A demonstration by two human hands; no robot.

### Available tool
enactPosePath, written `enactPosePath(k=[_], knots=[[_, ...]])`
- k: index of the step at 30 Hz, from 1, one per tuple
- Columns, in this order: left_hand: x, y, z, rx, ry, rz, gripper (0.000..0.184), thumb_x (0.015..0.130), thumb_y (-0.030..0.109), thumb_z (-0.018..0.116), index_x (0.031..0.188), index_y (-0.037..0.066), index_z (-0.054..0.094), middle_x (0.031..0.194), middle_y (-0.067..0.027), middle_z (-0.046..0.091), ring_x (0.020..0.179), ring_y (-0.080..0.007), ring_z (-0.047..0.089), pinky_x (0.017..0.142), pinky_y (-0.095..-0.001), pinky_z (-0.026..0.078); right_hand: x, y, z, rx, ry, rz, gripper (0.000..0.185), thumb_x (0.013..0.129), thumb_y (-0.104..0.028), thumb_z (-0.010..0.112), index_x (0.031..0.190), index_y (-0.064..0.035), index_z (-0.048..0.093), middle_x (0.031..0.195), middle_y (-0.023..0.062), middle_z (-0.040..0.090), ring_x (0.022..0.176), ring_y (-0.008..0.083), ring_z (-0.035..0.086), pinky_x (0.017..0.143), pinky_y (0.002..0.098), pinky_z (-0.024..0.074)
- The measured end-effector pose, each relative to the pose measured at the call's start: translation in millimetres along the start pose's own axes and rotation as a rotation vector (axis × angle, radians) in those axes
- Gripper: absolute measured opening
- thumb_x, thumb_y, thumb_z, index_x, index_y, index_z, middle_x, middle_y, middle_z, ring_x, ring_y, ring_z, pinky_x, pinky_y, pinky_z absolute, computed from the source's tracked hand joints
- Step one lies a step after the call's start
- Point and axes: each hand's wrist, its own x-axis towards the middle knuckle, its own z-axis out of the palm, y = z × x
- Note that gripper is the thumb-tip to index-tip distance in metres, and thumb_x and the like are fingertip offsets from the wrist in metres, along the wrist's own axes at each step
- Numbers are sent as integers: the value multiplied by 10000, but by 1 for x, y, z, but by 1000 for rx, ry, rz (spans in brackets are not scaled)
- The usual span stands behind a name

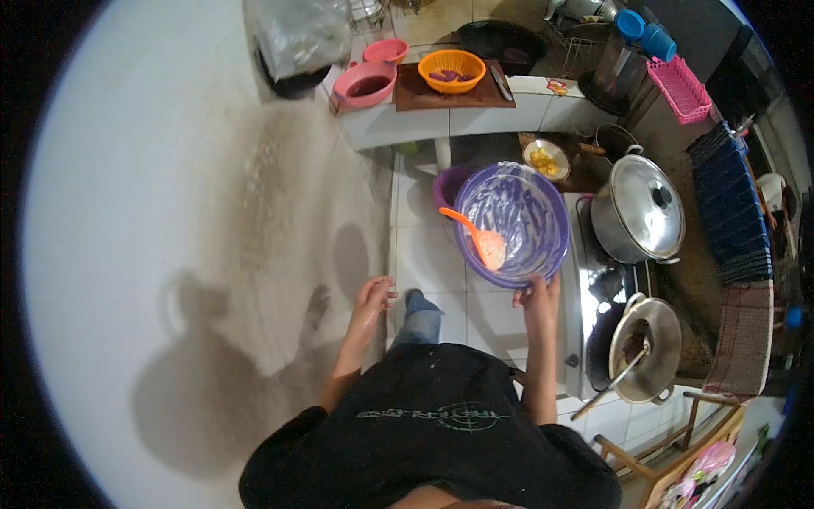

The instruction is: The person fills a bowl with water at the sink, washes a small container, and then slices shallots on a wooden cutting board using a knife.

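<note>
My right hand (538,294) grips the near rim of a large purple bowl (530,216), its inside smeared with a whitish coating. An orange spatula (487,244) lies in the bowl, its handle over the left rim and its head coated with the same stuff. My left hand (376,293) is raised over the floor to the left, fingers apart and holding nothing. Partly hidden behind the bowl is a darker purple container (447,184).
On the stove (573,293) at the right stand a lidded pot (638,209) and a pan (666,339) with a long-handled ladle. A plate of yellow pieces (547,159), an orange basket (451,71), a knife (500,82) and pink bowls (365,84) are further back.
</note>
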Motion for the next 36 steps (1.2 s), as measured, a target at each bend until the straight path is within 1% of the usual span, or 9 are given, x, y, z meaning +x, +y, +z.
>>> enactPosePath(k=[6, 11, 19, 23, 27, 29, 32, 34, 36], knots=[[318, 222, -15, 137, -263, 25, 313, 1034, 331, 529, 1220, 82, 565, 1142, -75, 627, 997, -183, 651, 849, -314, 489, 250, -76, 247, -80, 32, -66, 453, 994, -141, 511, 1378, -63, 282, 787, 100, 554, 504, 198, 585, 411, 335, 470], [524, 362, 64, 140, -463, 25, 391, 1030, 347, 533, 1307, 75, 498, 1211, -75, 593, 1017, -205, 646, 908, -350, 514, 435, -147, 367, -143, -4, -104, 362, 997, -146, 513, 1292, -61, 321, 797, 124, 564, 498, 203, 591, 395, 329, 462], [849, 508, 271, -204, -372, 241, 335, 1016, 264, 571, 1297, 96, 501, 1230, -49, 597, 1098, -203, 620, 979, -408, 508, 792, -289, 437, -119, -185, -197, 333, 979, -141, 536, 1230, -79, 327, 778, 127, 585, 479, 200, 574, 383, 325, 457], [983, 590, 385, -177, -340, 210, 272, 1005, 246, 588, 1237, 111, 549, 1168, -36, 634, 1115, -190, 619, 979, -401, 501, 977, -400, 459, -124, -275, -194, 331, 987, -133, 531, 1223, -78, 306, 714, 132, 601, 449, 201, 576, 359, 333, 465], [1097, 672, 467, -175, -255, 106, 334, 1020, 205, 527, 1321, 86, 447, 1235, -95, 599, 1098, -255, 634, 920, -523, 544, 1121, -498, 505, -178, -360, -184, 335, 986, -114, 537, 1202, -62, 286, 726, 151, 610, 453, 222, 604, 367, 339, 488], [1149, 708, 488, -276, -332, 86, 359, 1021, 170, 506, 1345, 69, 387, 1276, -114, 557, 1104, -330, 633, 961, -591, 522, 1185, -521, 529, -225, -406, -173, 373, 993, -161, 566, 1221, -47, 294, 728, 149, 611, 475, 228, 619, 379, 343, 502], [1227, 740, 498, -240, -259, 109, 350, 1024, 154, 495, 1344, 65, 384, 1323, -121, 520, 1126, -364, 620, 976, -590, 521, 1265, -528, 557, -268, -446, -187, 433, 995, -241, 596, 1249, -38, 310, 725, 148, 617, 509, 234, 639, 408, 345, 519], [1266, 764, 486, -215, -319, 148, 339, 1027, 135, 481, 1346, 69, 388, 1343, -129, 504, 1157, -340, 608, 968, -563, 541, 1288, -540, 580, -444, -444, -185, 530, 997, -382, 585, 1317, -39, 337, 722, 130, 625, 538, 208, 641, 461, 339, 536], [1306, 784, 470, -280, -385, 160, 334, 1027, 128, 480, 1343, 65, 392, 1338, -130, 507, 1167, -318, 606, 961, -543, 553, 1304, -554, 604, -608, -259, -369, 517, 999, -405, 575, 1314, -46, 378, 725, 119, 633, 544, 188, 632, 458, 333, 526]])
